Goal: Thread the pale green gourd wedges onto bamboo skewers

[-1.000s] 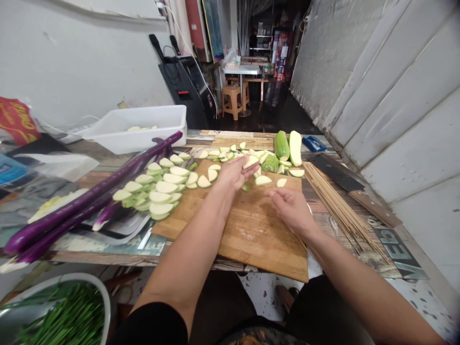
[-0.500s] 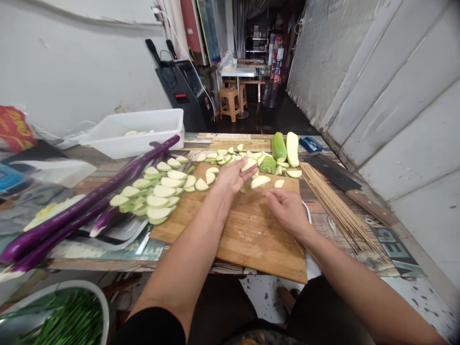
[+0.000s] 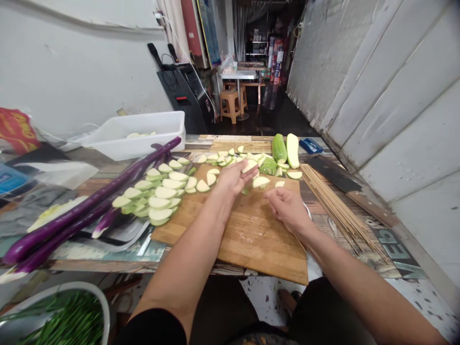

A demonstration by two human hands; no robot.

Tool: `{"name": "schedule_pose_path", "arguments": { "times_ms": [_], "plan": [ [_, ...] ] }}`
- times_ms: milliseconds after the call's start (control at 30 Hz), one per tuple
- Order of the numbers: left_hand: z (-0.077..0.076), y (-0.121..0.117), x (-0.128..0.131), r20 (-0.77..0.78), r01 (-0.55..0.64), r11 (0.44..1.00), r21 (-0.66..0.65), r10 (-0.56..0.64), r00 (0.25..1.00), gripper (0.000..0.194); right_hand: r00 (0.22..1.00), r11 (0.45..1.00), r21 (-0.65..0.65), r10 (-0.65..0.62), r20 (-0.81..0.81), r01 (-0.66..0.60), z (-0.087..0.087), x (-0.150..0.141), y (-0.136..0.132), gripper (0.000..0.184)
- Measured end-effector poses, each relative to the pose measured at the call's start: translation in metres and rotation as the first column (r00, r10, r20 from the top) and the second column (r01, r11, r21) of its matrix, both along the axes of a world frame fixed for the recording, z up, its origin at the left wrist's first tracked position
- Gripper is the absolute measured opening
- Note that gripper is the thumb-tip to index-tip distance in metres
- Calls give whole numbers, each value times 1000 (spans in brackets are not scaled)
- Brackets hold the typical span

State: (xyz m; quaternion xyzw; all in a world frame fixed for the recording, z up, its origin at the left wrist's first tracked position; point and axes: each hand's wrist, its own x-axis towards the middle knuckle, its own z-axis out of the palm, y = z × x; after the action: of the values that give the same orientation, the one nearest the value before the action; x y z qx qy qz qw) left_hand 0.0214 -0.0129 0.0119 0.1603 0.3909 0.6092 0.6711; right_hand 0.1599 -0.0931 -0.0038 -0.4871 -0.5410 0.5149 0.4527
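Bowl: the metal bowl [image 3: 105,309] holds green stalks [image 3: 68,316].
Eggplants: long purple eggplants [image 3: 89,201] lie beside the sliced pile.
Sliced pile: overlapping pale slices [image 3: 165,192] rest at the board's left edge.
Left hand: the left hand [image 3: 234,177], palm up, holds one squash slice [image 3: 249,166] at its fingers, above the cutting board [image 3: 251,249].
Right hand: the right hand [image 3: 285,206] has curled fingers over the board; cannot tell whether they pinch anything.
Skewers: wooden skewers [image 3: 334,206] lie beside a cleaver [image 3: 336,173].
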Motion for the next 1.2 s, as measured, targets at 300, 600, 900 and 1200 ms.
{"name": "schedule_pose_path", "arguments": {
  "times_ms": [300,600,900,1200],
  "plan": [
    [1,-1,1,47,-4,1000,-27,5,999,12,978,985,170,-50,204,15,-3,0,0,24],
    [0,0,1,51,4,999,-33,-3,999,12,952,968,247,-111,287,38,-3,0,1,23],
    [3,0,2,73,14,999,-33,-12,997,10,929,948,317,-128,347,12,-6,2,2,24],
    [2,-1,3,90,13,1000,-21,-11,996,10,854,899,437,-217,472,-14,-5,3,3,29]
  ]
}}
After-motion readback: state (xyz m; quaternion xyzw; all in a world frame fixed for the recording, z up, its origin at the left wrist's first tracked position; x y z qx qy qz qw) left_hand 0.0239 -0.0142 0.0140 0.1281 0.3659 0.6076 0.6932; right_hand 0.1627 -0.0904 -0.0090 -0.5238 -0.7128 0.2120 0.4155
